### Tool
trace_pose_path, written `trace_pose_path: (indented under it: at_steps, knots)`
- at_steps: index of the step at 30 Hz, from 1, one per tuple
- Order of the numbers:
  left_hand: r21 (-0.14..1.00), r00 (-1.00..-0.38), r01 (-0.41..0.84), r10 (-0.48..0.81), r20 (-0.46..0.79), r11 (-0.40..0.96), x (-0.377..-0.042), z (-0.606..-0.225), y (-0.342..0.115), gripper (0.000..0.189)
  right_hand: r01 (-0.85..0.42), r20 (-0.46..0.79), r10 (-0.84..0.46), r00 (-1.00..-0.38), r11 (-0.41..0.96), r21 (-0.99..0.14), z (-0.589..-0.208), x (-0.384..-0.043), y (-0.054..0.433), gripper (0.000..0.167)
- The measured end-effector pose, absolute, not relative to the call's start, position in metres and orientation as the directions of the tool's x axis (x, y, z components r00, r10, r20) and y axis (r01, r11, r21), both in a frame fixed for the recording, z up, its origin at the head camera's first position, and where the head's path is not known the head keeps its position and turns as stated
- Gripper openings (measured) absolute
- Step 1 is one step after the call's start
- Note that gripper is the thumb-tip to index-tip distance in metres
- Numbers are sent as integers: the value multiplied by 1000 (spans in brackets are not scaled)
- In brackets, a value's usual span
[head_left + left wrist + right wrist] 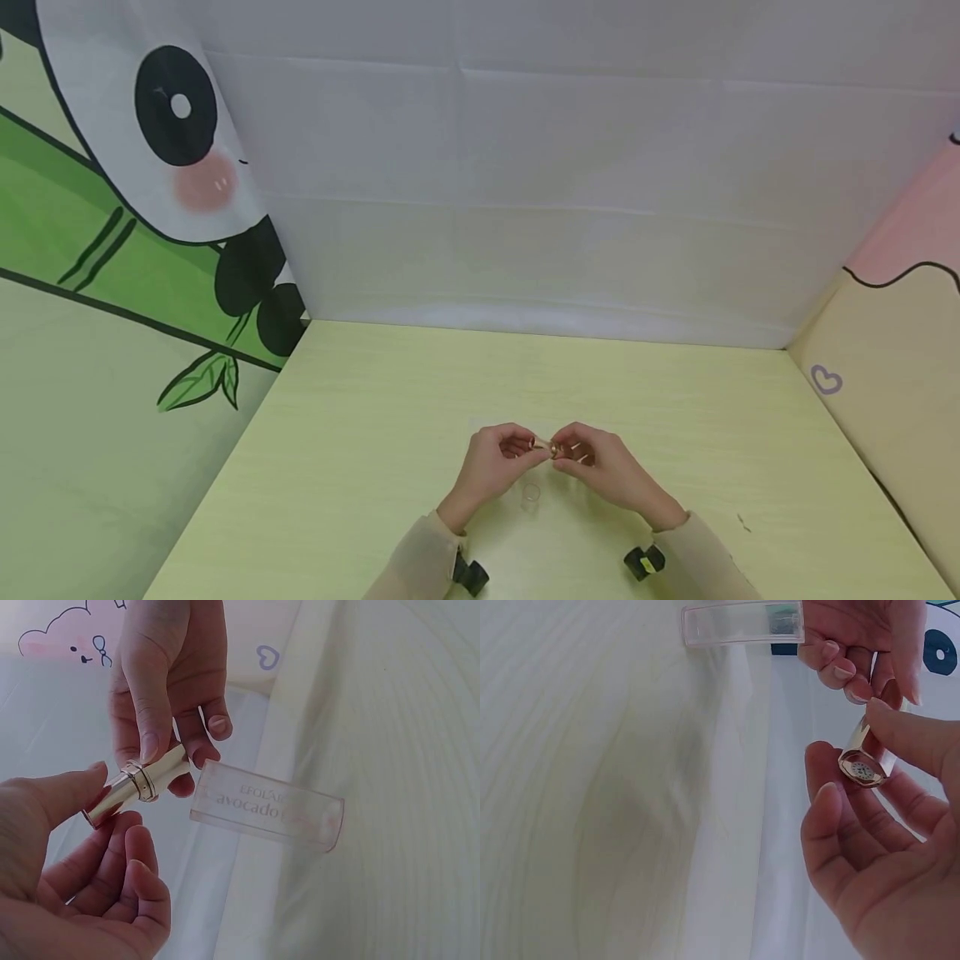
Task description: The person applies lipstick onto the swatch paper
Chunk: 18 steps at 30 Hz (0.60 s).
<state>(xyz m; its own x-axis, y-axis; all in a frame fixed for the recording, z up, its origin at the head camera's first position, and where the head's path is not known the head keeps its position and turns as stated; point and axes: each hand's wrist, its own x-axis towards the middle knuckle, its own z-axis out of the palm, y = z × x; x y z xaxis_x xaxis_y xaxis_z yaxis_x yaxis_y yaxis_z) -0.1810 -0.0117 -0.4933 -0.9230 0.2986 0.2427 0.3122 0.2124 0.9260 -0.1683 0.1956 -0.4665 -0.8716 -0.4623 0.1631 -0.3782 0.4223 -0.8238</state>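
Above the table, my left hand and right hand meet at a small gold lipstick tube. In the left wrist view, my left thumb and fingers pinch its lower-left end. My right thumb and fingers grip the opposite end, past the ringed middle band. The right wrist view shows the tube's end face with a small round label between my right fingers. Just below the hands, a clear plastic cover printed "avocado" stands upright on the table.
The pale wood-grain table runs back to a white creased backdrop. A panda-print panel rises on the left, a cream and pink one on the right. A small dark mark lies right of the right sleeve.
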Motion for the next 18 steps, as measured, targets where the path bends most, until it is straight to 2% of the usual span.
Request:
trace_pose_path:
  at_steps: [8,14,18]
  knots:
    - [931,-923,311,293,248,192,-176,-486,-12,17,-344,141,-439,-887,426,-837,-442,-153,186,19]
    - [933,-919,311,308,246,183,-161,-457,-16,15,-352,166,-418,-893,421,-836,-467,-159,188,19]
    - [934,-920,303,313,235,189,-158,-454,-18,15,-364,179,-416,-892,424,-829,-481,-162,191,18]
